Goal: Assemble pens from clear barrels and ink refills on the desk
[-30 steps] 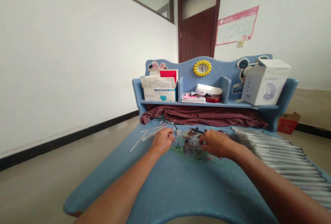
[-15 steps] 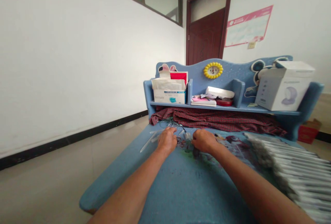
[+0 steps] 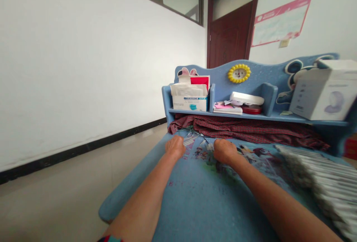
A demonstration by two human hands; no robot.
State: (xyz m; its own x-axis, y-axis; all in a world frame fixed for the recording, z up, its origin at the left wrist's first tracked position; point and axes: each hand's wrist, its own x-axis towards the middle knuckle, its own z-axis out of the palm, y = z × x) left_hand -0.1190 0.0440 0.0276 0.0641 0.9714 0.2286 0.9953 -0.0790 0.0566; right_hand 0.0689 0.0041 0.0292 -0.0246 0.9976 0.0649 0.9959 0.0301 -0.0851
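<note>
Hard to make out: slender clear plastic tubes (image 3: 190, 140), just in front of the left part of the crumpled dark-red checked cloth (image 3: 237, 126), partly covered by the bare left hand (image 3: 175, 147). Fingers curled in there; cannot tell whether gripping any tube. Likewise curled on the bare right hand (image 3: 225, 151), in front of the cloth's middle; contents hidden, cannot tell. Blurred: grey fuzzy-looking band (image 3: 299, 171) and row of white rods (image 3: 331, 171), in front of the cloth's right part, cut off at the frame edge.

Versus half a second ago: hands farther apart, view swung left, tubes formerly showing left of the left hand now out of sight there. Dark slim stick beside the right hand a second ago, now unseen.

Counted: two hands; one cloth on one blue painted bench (image 3: 189, 204); above the cloth, two cardboard boxes, white-and-blue at left (image 3: 191, 103), tall white at right (image 3: 320, 93), plus one yellow flower-rimmed clock (image 3: 239, 73). Tubes, at least two; rods, too blurred to count.
</note>
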